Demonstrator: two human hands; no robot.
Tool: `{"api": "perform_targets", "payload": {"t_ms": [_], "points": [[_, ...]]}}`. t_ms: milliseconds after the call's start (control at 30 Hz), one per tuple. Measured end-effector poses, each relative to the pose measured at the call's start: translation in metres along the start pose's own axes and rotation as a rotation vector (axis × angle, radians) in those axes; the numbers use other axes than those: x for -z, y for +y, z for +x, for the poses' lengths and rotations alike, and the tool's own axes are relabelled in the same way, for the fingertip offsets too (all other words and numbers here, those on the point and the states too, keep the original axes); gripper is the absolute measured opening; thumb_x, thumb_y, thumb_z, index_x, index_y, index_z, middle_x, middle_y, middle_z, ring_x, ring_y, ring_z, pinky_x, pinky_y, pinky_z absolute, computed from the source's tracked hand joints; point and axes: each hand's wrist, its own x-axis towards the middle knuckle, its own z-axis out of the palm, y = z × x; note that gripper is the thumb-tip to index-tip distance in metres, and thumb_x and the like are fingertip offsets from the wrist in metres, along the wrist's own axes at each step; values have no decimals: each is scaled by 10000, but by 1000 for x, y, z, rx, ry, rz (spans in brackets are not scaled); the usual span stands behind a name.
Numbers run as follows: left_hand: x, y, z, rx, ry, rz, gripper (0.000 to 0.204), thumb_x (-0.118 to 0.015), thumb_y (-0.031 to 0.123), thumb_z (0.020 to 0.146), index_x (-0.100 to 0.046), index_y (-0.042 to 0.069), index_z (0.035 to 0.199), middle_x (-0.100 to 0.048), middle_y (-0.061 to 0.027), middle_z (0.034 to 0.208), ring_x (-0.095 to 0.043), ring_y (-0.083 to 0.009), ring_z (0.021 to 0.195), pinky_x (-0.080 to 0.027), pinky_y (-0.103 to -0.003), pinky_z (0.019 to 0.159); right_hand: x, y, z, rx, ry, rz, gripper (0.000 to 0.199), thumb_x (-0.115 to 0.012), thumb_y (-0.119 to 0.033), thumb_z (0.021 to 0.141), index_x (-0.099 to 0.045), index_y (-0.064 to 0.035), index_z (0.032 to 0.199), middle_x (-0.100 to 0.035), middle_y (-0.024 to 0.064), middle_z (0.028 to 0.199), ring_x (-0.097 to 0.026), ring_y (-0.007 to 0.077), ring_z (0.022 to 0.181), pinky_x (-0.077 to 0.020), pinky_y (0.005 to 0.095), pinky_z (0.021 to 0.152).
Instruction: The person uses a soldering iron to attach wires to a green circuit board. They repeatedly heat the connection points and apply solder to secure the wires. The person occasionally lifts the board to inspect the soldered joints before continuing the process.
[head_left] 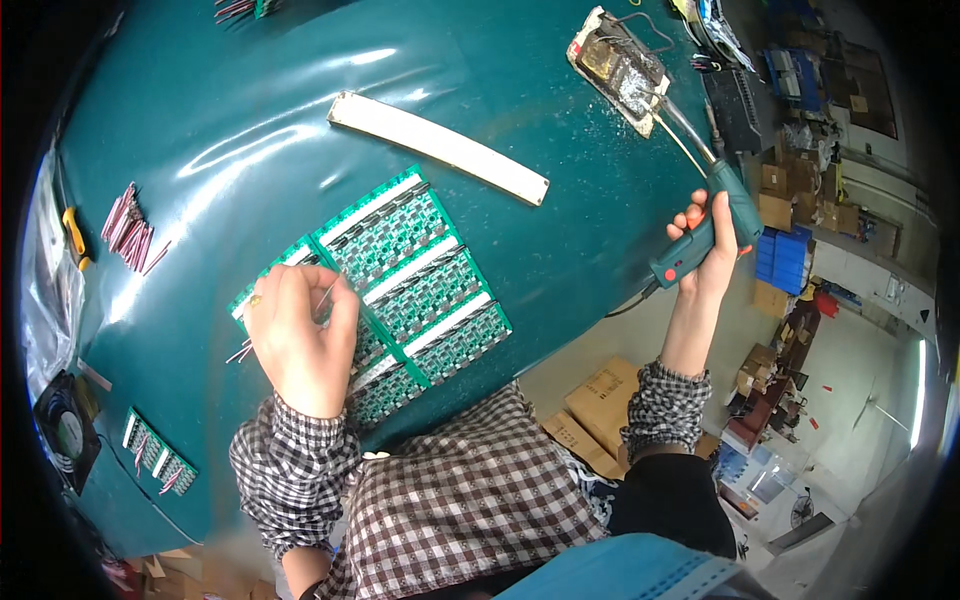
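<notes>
My right hand [715, 245] is wrapped round the green handle of a soldering gun [738, 200] with orange parts. Its metal tip reaches into a dirty tip-cleaning tray [622, 70] at the far right, among whitish residue. Over the left part of a panel of green circuit boards [420, 265], my left hand [300, 335] is closed in a pinch. A thin wire [325, 297] shows between its thumb and finger. More reddish wire ends [240, 352] stick out beside that hand. The boards carry rows of small parts and white strips.
A long white bar [440, 147] lies beyond the boards. A bundle of pink wires [128, 232] is at the left, near an orange-handled tool [74, 236]. A small wired board [158, 452] and a black fan [68, 430] sit near left. Cardboard boxes [605, 400] stand below the table edge.
</notes>
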Motion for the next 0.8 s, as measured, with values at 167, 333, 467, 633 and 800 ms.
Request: {"api": "perform_targets", "payload": {"t_ms": [167, 333, 467, 633, 800], "points": [[2, -3, -1, 8, -8, 10, 119, -668, -18, 701, -557, 19, 726, -523, -49, 660, -499, -169, 594, -395, -304, 574, -7, 3, 10, 57, 54, -174, 269, -621, -267, 905, -622, 0, 881, -556, 39, 631, -583, 124, 538, -543, 256, 513], [2, -4, -1, 12, -17, 2, 121, -668, -18, 698, -558, 23, 727, -527, -46, 661, -498, -168, 590, -392, -304, 578, -9, -1, 5, 117, 95, -312, 246, -675, -218, 863, -630, 23, 874, -563, 53, 614, -592, 133, 516, -547, 273, 481], [2, -3, -1, 4, -17, 5, 118, -665, -14, 700, -559, 31, 728, -528, -44, 663, -499, -172, 592, -385, -311, 584, -14, -12, -17, 162, 97, -343, 259, -652, -228, 880, -622, 28, 900, -546, 48, 626, -579, 134, 529, -538, 267, 501], [3, -6, -2, 22, -38, -17, 126, -667, 5, 694, -561, 58, 738, -529, -34, 681, -513, -182, 625, -374, -330, 614, -9, -20, -51, 2, -98, -56, 299, -547, -282, 944, -572, 13, 983, -545, 45, 682, -587, 145, 600, -542, 287, 541], [2, -11, -2, -25, -29, -15, 132, -680, 8, 699, -568, 63, 741, -542, -28, 674, -528, -174, 610, -383, -328, 591, -16, -12, -79, -174, -299, 185, 398, -481, -346, 970, -505, 46, 1036, -558, 77, 766, -620, 196, 676, -563, 287, 536]]}}
